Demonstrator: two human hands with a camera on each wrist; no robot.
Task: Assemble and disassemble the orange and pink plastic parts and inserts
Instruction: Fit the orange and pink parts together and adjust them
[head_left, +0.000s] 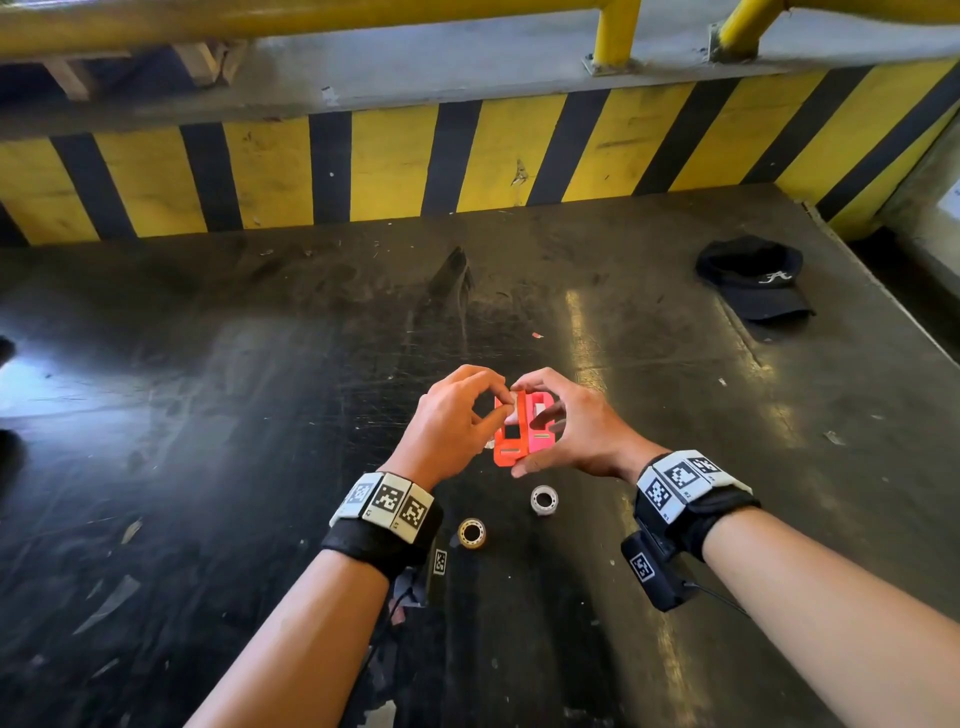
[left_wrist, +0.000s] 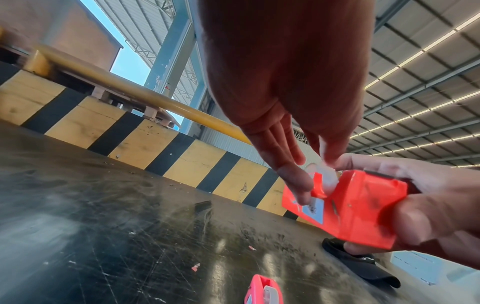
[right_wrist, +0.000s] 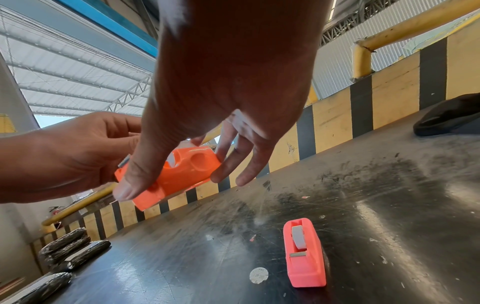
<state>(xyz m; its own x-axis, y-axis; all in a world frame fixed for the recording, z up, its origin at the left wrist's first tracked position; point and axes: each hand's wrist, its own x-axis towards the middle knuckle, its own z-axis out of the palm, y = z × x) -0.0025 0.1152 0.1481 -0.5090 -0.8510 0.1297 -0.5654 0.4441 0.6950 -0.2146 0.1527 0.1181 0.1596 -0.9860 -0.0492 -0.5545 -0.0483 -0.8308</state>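
Note:
My right hand (head_left: 535, 431) holds the orange plastic part (head_left: 505, 444) above the dark table, thumb under its near end and fingers over the far end. The right wrist view shows the same grip on the orange part (right_wrist: 182, 176). With thumb and fingertip, my left hand (head_left: 505, 404) pinches a white insert (left_wrist: 328, 181) seated in the top slot of the orange part (left_wrist: 363, 209). The pink part (right_wrist: 305, 263) lies flat on the table below my hands, with a white insert (right_wrist: 298, 238) in its slot. In the head view the pink part (head_left: 543, 415) shows just right of the orange one.
Two small tape rolls lie near my wrists, one white (head_left: 544, 500) and one yellowish (head_left: 471, 532). A black cap (head_left: 753, 280) sits at the far right. A yellow-and-black striped barrier (head_left: 363, 166) closes the far side. Dark wrapped bundles (right_wrist: 64, 246) lie at the table's left.

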